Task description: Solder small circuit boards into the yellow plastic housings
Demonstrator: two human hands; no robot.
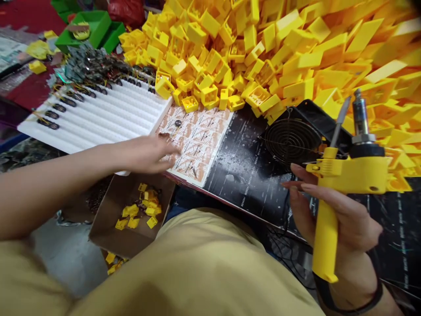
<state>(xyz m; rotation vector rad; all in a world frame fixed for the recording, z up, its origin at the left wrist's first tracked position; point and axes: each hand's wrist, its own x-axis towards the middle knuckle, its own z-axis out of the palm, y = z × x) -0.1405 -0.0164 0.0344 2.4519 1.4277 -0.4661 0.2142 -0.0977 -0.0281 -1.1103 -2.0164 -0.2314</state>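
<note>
My right hand (348, 219) is wrapped round the yellow handle of a soldering gun (348, 171), whose metal tip end points up. Over the edge of a patterned paper sheet (213, 145) reaches my left hand (151, 153), fingers stretched out and a little blurred, with nothing visible in them. Just beyond its fingers a small round black part (178, 123) lies on the sheet. To the left, a white ridged foam tray (112, 109) carries a row of small round black parts with thin wires (68, 102) along its far and left edges.
A big heap of yellow plastic housings (210, 66) covers the back and right. A black fan with a wire grille (291, 136) stands before it on the black bench mat (243, 162). Below the bench edge, a cardboard box (112, 232) holds yellow pieces. Green bins (95, 30) sit at back left.
</note>
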